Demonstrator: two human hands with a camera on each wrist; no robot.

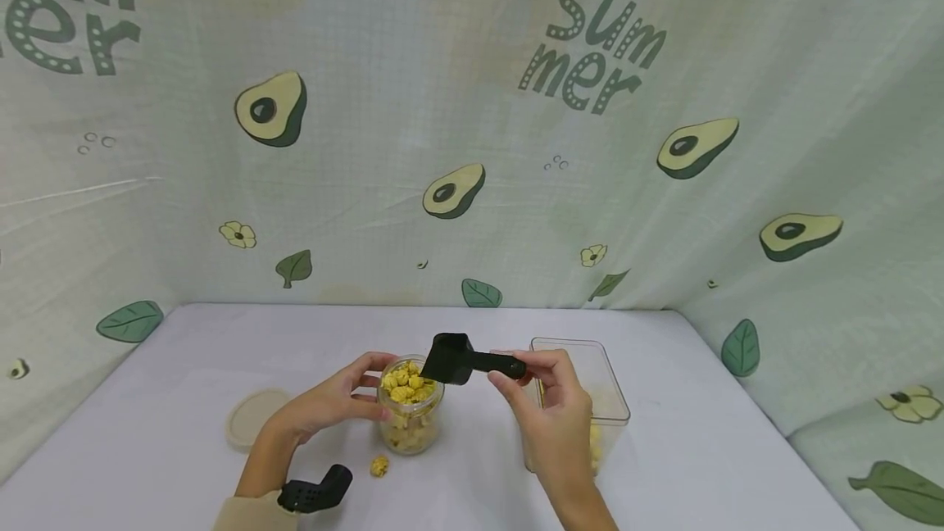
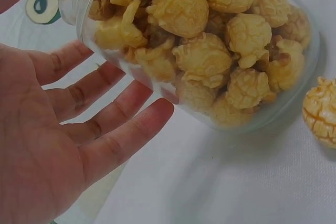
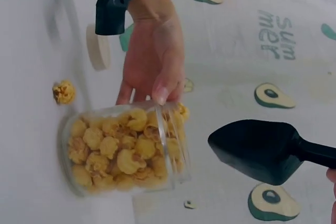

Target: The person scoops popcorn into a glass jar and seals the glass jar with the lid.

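Observation:
A clear glass jar (image 1: 410,433) filled to the rim with yellow caramel popcorn (image 3: 131,145) stands upright on the table. My left hand (image 1: 335,400) holds its left side, thumb in front near the rim and fingers spread behind; in the left wrist view, fingertips (image 2: 157,114) touch the glass. With thumb and fingers, my right hand (image 1: 553,408) pinches the handle of a black scoop (image 1: 448,359). The scoop's head hangs just above and right of the jar's mouth, and no popcorn shows in it. One loose popcorn piece (image 1: 379,465) lies before the jar.
A clear rectangular box (image 1: 615,408) with popcorn inside stands at the right, partly hidden by my right hand. A round beige lid (image 1: 247,424) lies left of the jar, behind my left forearm. Printed cloth (image 1: 472,105) walls the back and sides of the white table (image 1: 708,449).

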